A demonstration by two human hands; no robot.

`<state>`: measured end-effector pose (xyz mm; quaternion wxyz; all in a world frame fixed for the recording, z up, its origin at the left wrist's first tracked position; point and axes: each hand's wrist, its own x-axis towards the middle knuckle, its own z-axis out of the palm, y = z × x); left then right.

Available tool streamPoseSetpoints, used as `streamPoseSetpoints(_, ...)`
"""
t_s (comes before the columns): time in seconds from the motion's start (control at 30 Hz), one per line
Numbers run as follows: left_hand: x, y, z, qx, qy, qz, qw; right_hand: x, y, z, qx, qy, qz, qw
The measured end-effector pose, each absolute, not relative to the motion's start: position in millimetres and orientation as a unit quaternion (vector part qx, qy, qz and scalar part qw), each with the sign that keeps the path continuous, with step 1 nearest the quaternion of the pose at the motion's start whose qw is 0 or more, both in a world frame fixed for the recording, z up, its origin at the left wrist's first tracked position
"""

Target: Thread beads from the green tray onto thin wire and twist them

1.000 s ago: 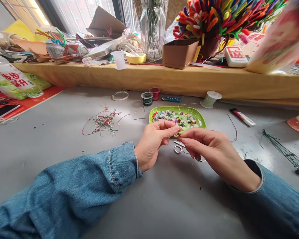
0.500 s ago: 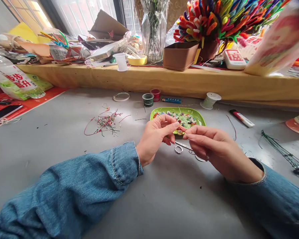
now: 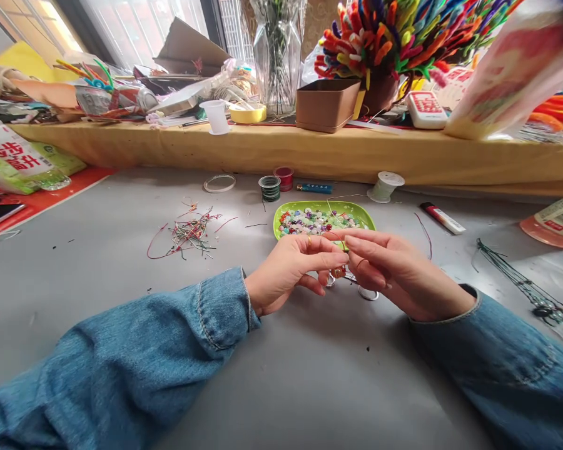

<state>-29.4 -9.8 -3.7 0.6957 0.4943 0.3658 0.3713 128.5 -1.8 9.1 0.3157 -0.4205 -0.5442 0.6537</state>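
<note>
Now left hand (image 3: 288, 270) and right hand (image 3: 396, 270) pinching thin red string (image 3: 341, 239) between them, orange bit (image 3: 339, 272) showing just below.

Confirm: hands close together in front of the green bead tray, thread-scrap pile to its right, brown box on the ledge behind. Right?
One error: the thread-scrap pile lies left of the green bead tray, as the head view shows. The rest holds: left hand and right hand close together in front of the tray, brown box on the ledge behind.
</note>
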Motion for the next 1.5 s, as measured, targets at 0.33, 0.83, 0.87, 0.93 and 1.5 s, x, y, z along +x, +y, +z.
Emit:
streamPoseSetpoints(0.33,-29.8,-10.3,-1.7,0.445,0.353,0.328,0.755,129.2,0.5,5.7,-0.423,-0.559,0.625,0.344)
streamPoseSetpoints(0.83,-29.1,-9.8,-4.7,0.344,0.357,0.364,0.789,125.6,-1.5,4.5,-0.414,-0.615,0.546,0.390)
streamPoseSetpoints(0.87,-28.8,-9.7,-4.7,0.341,0.356,0.364,0.790,125.4,-1.9,4.4,-0.402,-0.607,0.564,0.389)
streamPoseSetpoints(0.93,-28.5,-9.7,-4.5,0.335,0.354,0.363,0.794,125.2,-2.3,4.3,-0.370,-0.584,0.617,0.377)
streamPoseSetpoints(1.5,-28.6,-11.9,-4.9,0.334,0.364,0.345,0.798,132.4,2.7,4.2,-0.397,-0.559,0.619,0.382)
